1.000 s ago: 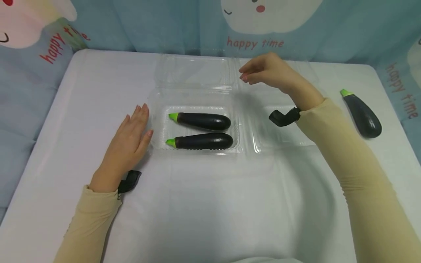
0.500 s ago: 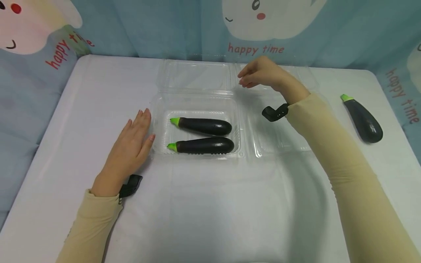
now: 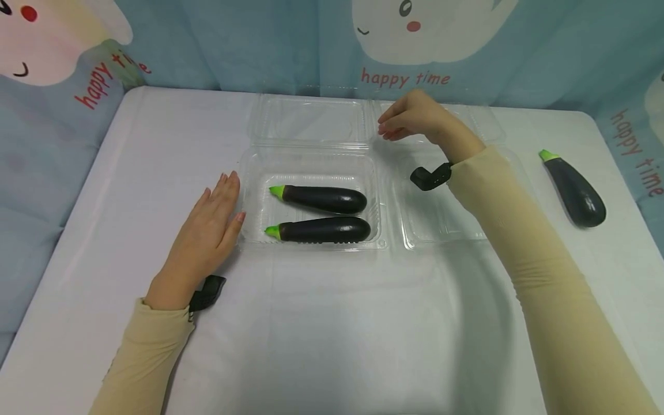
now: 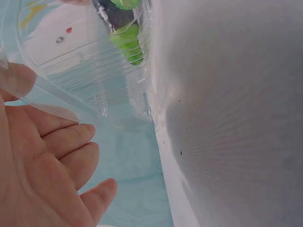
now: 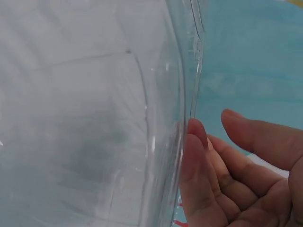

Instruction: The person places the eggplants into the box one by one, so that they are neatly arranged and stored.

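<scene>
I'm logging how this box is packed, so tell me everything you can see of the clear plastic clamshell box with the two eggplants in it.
The clear plastic clamshell box lies open on the white table, its lid folded back flat toward the blue curtain. The ribbed, see-through tray holds two dark purple eggplants side by side, green caps pointing left. The left hand rests flat against its left edge; the right hand has its fingertips at the lid's right rim. A second, empty clear box adjoins on the right.

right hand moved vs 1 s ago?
Barely. The right hand stays raised by the open lid of the left clear box, at its right edge; the frame shift matches the backdrop's.
</scene>
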### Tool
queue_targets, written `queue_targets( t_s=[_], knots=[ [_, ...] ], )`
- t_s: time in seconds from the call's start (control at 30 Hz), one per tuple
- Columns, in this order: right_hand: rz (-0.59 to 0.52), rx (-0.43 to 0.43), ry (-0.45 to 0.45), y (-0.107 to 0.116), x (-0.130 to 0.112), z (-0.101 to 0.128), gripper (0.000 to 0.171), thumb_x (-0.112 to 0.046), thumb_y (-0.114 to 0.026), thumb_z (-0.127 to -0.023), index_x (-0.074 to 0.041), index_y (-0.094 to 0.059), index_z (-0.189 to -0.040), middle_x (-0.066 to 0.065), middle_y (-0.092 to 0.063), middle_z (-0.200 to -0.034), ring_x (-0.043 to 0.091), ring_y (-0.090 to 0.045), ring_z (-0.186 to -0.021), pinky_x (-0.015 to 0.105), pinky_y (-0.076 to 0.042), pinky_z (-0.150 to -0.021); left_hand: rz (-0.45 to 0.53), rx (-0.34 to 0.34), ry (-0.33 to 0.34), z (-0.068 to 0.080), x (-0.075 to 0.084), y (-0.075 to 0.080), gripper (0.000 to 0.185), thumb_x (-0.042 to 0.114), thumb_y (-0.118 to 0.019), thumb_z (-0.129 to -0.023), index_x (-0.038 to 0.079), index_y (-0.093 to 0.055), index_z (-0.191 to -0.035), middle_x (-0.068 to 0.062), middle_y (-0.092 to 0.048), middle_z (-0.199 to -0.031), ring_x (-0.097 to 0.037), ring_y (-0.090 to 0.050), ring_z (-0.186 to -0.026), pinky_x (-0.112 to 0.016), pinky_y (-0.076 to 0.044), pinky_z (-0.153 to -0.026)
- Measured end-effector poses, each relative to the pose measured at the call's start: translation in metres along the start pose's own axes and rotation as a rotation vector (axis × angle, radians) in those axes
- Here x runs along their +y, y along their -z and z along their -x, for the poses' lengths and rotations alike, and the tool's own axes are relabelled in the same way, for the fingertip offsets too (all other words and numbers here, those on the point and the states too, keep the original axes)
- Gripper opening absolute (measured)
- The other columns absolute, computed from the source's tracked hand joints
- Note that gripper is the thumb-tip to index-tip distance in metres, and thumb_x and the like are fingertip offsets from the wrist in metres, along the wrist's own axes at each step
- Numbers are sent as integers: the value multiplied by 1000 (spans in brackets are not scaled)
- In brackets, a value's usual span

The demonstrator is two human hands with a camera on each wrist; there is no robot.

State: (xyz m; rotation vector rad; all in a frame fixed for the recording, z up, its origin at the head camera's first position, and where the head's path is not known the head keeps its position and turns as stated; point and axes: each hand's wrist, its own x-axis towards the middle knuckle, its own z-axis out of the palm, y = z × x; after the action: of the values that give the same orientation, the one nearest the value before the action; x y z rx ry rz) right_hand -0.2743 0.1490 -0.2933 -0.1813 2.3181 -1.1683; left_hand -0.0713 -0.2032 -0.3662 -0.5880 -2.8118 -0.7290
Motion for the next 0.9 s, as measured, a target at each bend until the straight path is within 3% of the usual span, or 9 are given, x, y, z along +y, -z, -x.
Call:
queue_targets(
  t_s=[0.33, 0.67, 0.8, 0.9],
  knots=[
    [-45, 31, -13, 0, 2, -6, 33, -6, -60, -92, 11, -60, -120, 5, -67, -95, 13, -66, -85, 26, -54, -82, 0, -9, -13, -1, 1, 0, 58, 14, -47, -100, -8, -21, -147, -25, -26, -150, -34, -23, -140, -49, -16, -114],
    [-110, 67, -26, -3, 2, -13, 7, -8, -69, -87, -4, -75, -87, 1, -69, -88, 16, -62, -87, 23, -52, -79, -13, 2, -2, 2, 4, 1, 60, 13, -49, -99, -8, -21, -147, -25, -26, -149, -34, -23, -140, -49, -16, -114],
    [-140, 66, -32, -5, 2, -16, 7, -9, -70, -87, -5, -74, -83, 2, -68, -87, 14, -61, -84, 22, -51, -78, 70, -5, 77, 3, 7, 3, 59, 16, -48, -100, -4, -21, -148, -22, -25, -151, -33, -23, -140, -48, -19, -113],
    [-151, 66, -50, -8, 2, -18, 7, -8, -70, -86, -5, -74, -82, 1, -67, -87, 14, -60, -83, 22, -51, -77, 232, 6, 195, 3, 8, 5, 55, 19, -47, -101, 0, -26, -148, -17, -27, -151, -33, -27, -139, -48, -24, -112]
  ],
)
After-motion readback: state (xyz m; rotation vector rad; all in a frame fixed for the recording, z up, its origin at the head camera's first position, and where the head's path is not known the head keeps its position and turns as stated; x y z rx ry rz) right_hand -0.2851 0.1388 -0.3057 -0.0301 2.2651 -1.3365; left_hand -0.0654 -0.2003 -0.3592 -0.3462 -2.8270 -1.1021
